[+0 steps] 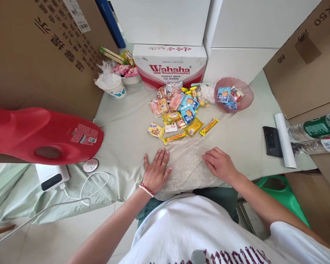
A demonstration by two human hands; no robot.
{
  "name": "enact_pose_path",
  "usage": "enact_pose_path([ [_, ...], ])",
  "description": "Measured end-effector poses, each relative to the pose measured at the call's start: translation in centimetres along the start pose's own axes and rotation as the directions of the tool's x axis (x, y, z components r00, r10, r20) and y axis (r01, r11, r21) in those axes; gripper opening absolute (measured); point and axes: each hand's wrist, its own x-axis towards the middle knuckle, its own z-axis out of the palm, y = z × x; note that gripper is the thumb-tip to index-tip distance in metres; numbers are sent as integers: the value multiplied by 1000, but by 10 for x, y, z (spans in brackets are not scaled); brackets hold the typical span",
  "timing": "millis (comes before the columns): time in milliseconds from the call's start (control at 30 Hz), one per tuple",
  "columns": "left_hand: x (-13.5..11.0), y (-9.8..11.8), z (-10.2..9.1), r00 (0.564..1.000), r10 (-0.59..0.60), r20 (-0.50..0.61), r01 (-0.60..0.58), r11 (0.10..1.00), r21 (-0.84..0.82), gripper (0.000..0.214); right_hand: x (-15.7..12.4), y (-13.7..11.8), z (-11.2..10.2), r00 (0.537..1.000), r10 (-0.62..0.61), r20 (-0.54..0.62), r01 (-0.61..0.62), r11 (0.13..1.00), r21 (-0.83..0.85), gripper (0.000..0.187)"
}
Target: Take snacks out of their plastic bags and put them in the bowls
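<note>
A clear, crinkled plastic bag or sheet (188,165) lies flat at the table's front edge. My left hand (156,169) rests palm down over its left side, fingers spread; a ring and bracelets show on it. On the right side, my right hand (220,164) has its fingers bent together at the plastic's edge, seemingly pinching it. Just beyond the plastic is a pile of wrapped snacks: a blue packet (187,114), a yellow bar (175,138), another yellow bar (209,127) and a cookie packet (155,130) among them.
Behind the snacks stands a Wahaha carton (169,69). A pink translucent bowl (246,99) holds several packets. Left are a paper cup (114,90), a red jug (79,124) and a white power bank (51,179) with cable. Right are a phone (272,141), a white roll (285,141) and bottles (319,128).
</note>
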Motion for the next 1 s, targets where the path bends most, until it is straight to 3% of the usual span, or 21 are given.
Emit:
enact_pose_path([
  [67, -1, 5, 0, 1000, -25, 16, 24, 999, 44, 63, 33, 3, 6, 999, 34, 42, -33, 999, -32, 32],
  [167, -4, 11, 2, 998, -49, 26, 47, 994, 94, 65, 101, 24, 5, 977, 194, 93, -171, 962, -215, 34],
  [267, -8, 15, 5, 998, -61, 14, 59, 993, 106, 65, 170, 44, 3, 897, 429, 108, -367, 857, -361, 35],
  [367, -10, 14, 7, 998, -60, -11, 61, 993, 99, 64, 214, 52, 13, 814, 575, 87, -514, 781, -355, 45],
  [467, -10, 13, 8, 998, -47, -33, 50, 994, 98, 64, 226, 52, 32, 751, 651, 108, -596, 739, -314, 62],
  [567, -10, 11, 8, 999, -31, -42, 35, 994, 103, 64, 218, 52, 46, 702, 707, 82, -665, 693, -277, 59],
  [633, -10, 11, 9, 999, -27, -44, 31, 994, 107, 64, 212, 53, 49, 727, 682, 73, -643, 715, -274, 51],
  [767, -10, 11, 9, 999, -28, -41, 32, 994, 101, 64, 212, 60, 38, 851, 525, -22, -509, 813, -282, 45],
  [833, -10, 11, 8, 999, -29, -36, 32, 995, 93, 64, 218, 68, 30, 858, 511, -43, -498, 810, -310, 45],
  [1000, -10, 12, 7, 998, -45, -34, 47, 996, 82, 63, 225, 73, 34, 704, 692, 157, -618, 707, -345, 44],
])
